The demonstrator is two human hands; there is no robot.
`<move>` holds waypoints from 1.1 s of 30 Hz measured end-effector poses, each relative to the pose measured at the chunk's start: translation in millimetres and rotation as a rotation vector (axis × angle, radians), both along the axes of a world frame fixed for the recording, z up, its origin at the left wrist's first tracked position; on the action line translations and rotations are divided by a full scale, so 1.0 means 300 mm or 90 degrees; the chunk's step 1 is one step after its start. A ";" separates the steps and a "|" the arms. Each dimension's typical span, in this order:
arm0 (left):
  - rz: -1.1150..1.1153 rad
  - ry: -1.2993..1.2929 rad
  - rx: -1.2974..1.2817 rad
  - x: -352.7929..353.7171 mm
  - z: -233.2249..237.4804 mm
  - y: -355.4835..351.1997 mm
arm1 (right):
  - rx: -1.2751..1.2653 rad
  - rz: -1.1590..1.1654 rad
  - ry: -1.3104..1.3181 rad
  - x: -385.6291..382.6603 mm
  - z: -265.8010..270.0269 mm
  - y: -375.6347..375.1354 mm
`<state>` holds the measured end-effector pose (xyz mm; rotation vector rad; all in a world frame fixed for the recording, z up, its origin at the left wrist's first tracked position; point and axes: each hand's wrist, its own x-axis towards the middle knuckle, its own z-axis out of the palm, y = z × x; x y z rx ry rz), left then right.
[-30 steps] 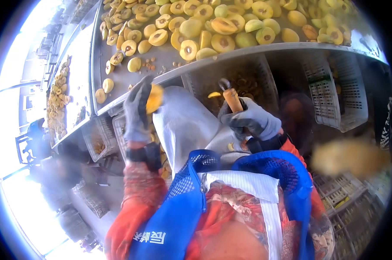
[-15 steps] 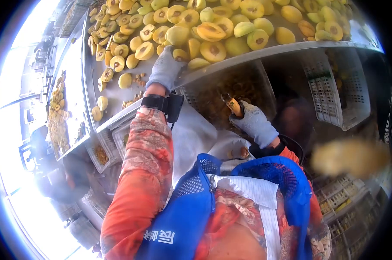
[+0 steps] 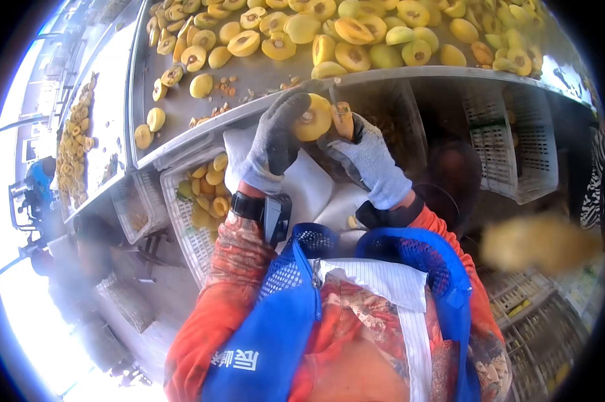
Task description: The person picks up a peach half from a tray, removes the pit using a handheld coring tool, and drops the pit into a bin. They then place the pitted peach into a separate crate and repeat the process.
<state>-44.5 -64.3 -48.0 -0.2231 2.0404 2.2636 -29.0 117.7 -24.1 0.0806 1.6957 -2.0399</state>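
My left hand [image 3: 275, 137], in a grey glove with dark fingers, grips a yellow peach half [image 3: 314, 120] in front of the table edge. Its cut face, with the brown pit at the centre, is turned up toward me. Close on its right, my right hand [image 3: 374, 157], gloved alike, is closed around a small wooden-handled tool [image 3: 343, 120]. A thin metal part shows above the handle, beside the fruit. Fingertips of the right hand are right at the lower rim of the peach half.
Many peach halves [image 3: 302, 28] lie on the metal table [image 3: 182, 120], with loose pits near its edge. A white crate [image 3: 182, 224] of peach pieces stands below on the left; another white crate [image 3: 493, 144] is under the table at right. A blurred yellowish spot [image 3: 542, 244] covers part of the view.
My left hand has come back from the pile on the table with a peach half. My right hand has moved up and left, bringing the tool beside it. The view has shifted slightly.
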 end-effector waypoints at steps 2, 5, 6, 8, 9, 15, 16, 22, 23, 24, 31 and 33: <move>-0.056 0.004 -0.085 0.033 -0.032 -0.026 | 0.100 0.037 0.041 0.007 -0.005 0.023; -0.096 0.099 -0.218 0.058 -0.035 -0.027 | 0.250 0.023 0.187 0.013 -0.022 0.034; -0.089 0.164 -0.282 0.062 -0.034 -0.025 | 0.272 -0.010 0.226 0.021 -0.026 0.030; -0.046 0.297 -0.392 0.063 -0.043 -0.025 | 0.274 -0.043 0.222 0.034 -0.017 0.026; -0.023 0.327 -0.408 0.063 -0.040 -0.020 | 0.255 -0.043 0.180 0.046 -0.006 0.026; 0.048 0.306 -0.291 0.077 -0.062 0.026 | 0.144 -0.022 0.073 0.094 0.024 0.016; 0.037 0.251 -0.134 0.079 -0.052 0.042 | 0.127 -0.038 0.078 0.087 0.017 0.017; -0.028 -0.074 0.088 0.077 0.010 0.042 | 0.291 -0.030 0.364 0.019 -0.043 0.036; 0.001 -0.152 0.179 0.079 0.047 0.060 | 0.279 -0.022 0.346 0.020 -0.029 0.035; 0.023 -0.151 0.236 0.077 0.050 0.062 | 0.320 -0.035 0.349 0.031 -0.024 0.034; 0.045 -0.073 0.403 0.049 0.029 0.081 | 0.503 0.069 0.321 0.071 -0.055 0.013; 0.060 -0.094 0.458 0.049 0.019 0.078 | 0.516 0.075 0.308 0.068 -0.055 0.008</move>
